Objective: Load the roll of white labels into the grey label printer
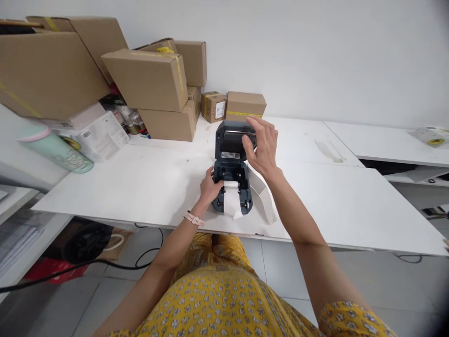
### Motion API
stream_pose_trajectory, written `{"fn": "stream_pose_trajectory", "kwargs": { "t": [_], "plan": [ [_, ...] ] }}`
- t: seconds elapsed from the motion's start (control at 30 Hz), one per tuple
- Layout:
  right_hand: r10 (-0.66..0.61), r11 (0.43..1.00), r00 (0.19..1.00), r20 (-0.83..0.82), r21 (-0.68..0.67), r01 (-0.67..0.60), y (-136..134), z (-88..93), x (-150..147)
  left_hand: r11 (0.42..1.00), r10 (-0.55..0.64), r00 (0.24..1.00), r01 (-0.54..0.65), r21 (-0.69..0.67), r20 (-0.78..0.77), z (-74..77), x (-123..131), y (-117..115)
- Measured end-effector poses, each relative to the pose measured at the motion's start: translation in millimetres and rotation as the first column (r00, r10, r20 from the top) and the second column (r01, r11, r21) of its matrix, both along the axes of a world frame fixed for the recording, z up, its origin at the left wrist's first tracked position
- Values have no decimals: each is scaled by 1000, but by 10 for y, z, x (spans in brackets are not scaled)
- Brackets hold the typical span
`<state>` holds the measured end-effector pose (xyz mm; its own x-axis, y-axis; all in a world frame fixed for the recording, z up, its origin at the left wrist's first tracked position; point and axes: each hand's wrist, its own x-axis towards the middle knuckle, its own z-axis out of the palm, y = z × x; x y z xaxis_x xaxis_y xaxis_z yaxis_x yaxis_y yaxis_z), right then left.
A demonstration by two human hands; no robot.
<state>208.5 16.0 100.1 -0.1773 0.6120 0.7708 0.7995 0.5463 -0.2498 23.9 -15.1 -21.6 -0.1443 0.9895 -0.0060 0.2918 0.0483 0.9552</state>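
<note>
A dark label printer (216,206) stands on the white table with its lid (233,144) raised. Inside it sits a small white paper roll (230,184), its strip (232,202) running out over the front edge. My left hand (209,187) grips the printer's left side, fingers outside and thumb over the rim by the roll. At the lid's right edge, my right hand (261,145) holds on with the thumb on the inner face and the fingers at the top. A curled white paper strip (264,196) lies right of the printer, partly behind my right forearm.
Cardboard boxes (147,79) are stacked at the back left, with two smaller boxes (245,104) against the wall. A mint green bottle (56,149) leans at the left, beside a white box (100,135). A roll in clear wrap (433,136) sits far right. Black cables (140,262) hang below the table.
</note>
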Motion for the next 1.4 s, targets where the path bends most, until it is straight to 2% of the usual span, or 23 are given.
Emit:
{"fn": "stream_pose_trajectory", "kwargs": {
  "t": [0.2, 0.43, 0.57, 0.67, 0.73, 0.77, 0.8, 0.83, 0.87, 0.9, 0.97, 1.03, 1.1, 1.2, 1.3, 1.4],
  "plan": [
    [32, 999, 998, 62, -44, -30, 378, 35, 38, 1000, -13, 998, 12, -10, -55, 11, -1, -33],
    [33, 998, 992, 119, -57, -27, 732, -61, 34, 1000, -11, 1000, 11, -11, -28, -18, -23, -27],
    [-2, 1000, 989, 145, -20, 5, 725, -96, 36, 999, -41, 996, 38, -37, -83, -14, -22, -38],
    [-12, 1000, 992, 122, 21, 10, 597, -103, 1, 997, -55, 987, 48, -54, -152, -5, -21, -43],
    [49, 998, 999, -11, 27, -49, 454, -123, -49, 998, -53, 985, 45, -49, -165, -1, -17, -42],
    [112, 994, 983, -145, 12, -111, 374, -140, -76, 998, -50, 985, 43, -47, -164, 3, -14, -41],
    [186, 979, 930, -317, -19, -202, 294, -160, -102, 998, -49, 985, 42, -45, -163, 8, -10, -41],
    [249, 946, 824, -508, -55, -320, 217, -181, -122, 998, -46, 985, 39, -43, -164, 15, -5, -42],
    [277, 888, 673, -686, -84, -452, 148, -200, -135, 999, -41, 985, 34, -40, -168, 23, 0, -44],
    [262, 811, 500, -825, -92, -577, 87, -211, -140, 999, -36, 984, 29, -37, -175, 32, 5, -46],
    [150, 657, 200, -968, -54, -752, -10, -204, -132, 999, -26, 983, 20, -32, -184, 49, 13, -49],
    [31, 575, 10, -999, 9, -818, -86, -151, -118, 999, -21, 982, 15, -31, -188, 59, 17, -50],
    [-44, 544, -99, -994, 59, -837, -156, -65, -114, 999, -24, 982, 19, -29, -187, 60, 16, -48],
    [-88, 518, -186, -979, 115, -848, -245, 53, -127, 999, -31, 981, 27, -21, -192, 54, 11, -48],
    [-99, 496, -229, -968, 152, -855, -281, 80, -126, 1000, -31, 981, 29, -11, -191, 54, 9, -52],
    [-167, 452, -233, -958, 135, -882, -262, 14, -120, 1000, -21, 983, 20, -8, -184, 59, 16, -55]
  ]
}}
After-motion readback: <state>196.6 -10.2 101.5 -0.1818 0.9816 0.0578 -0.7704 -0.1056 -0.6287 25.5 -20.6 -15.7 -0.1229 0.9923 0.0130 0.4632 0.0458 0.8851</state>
